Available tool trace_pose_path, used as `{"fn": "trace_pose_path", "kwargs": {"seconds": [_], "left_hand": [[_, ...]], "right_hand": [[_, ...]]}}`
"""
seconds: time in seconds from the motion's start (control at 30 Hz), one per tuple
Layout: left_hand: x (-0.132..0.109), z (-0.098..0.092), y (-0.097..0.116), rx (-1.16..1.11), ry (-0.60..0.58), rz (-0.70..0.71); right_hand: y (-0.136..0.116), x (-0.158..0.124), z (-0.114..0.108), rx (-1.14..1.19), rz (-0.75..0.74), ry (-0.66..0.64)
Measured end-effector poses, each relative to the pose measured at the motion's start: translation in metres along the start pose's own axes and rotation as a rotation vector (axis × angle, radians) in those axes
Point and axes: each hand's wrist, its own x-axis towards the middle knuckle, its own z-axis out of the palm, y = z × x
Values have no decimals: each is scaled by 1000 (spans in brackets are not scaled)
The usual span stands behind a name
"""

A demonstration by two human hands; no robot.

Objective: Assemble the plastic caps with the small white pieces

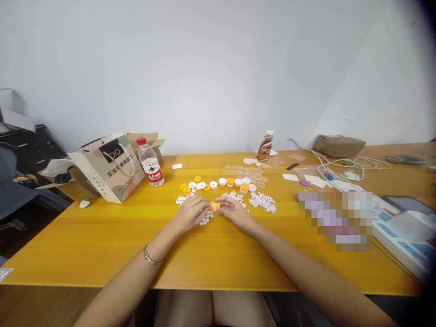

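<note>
Between my two hands is a small round orange disc (215,206), gripped at its edges above the table. My left hand (191,212) pinches it from the left with closed fingers. From the other side, my right hand (235,210) holds it between thumb and fingertips. Small white round pieces (205,220) lie just below the disc. White openwork pieces (262,202) are heaped to the right of my right hand. Behind my hands runs a row of orange and white discs (230,181), some stacked. Clear ring-shaped pieces (250,173) stand behind that row.
At the left stand a paper bag (114,168), an open cardboard box (155,144) and a red-capped water bottle (150,165). A brown drink bottle (265,146) is at the back. White cables (335,163), paper cards (315,181) and a power strip (391,229) lie right on the yellow table (102,245).
</note>
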Motion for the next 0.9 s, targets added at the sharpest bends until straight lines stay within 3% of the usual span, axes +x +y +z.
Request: {"fn": "trace_pose_path", "kwargs": {"seconds": [0.17, 0.4, 0.7, 0.83, 0.9], "left_hand": [[0, 2, 7, 105, 9, 115], [-3, 2, 7, 165, -5, 188], [-3, 3, 3, 2, 29, 134], [-2, -4, -3, -77, 54, 18], [-1, -11, -8, -115, -13, -51]], "right_hand": [[-4, -6, 5, 47, 54, -50], [-4, -5, 3, 91, 78, -23], [-4, -4, 1, 70, 57, -32], [-5, -3, 0, 49, 66, 6], [-6, -3, 1, 41, 73, 29]]}}
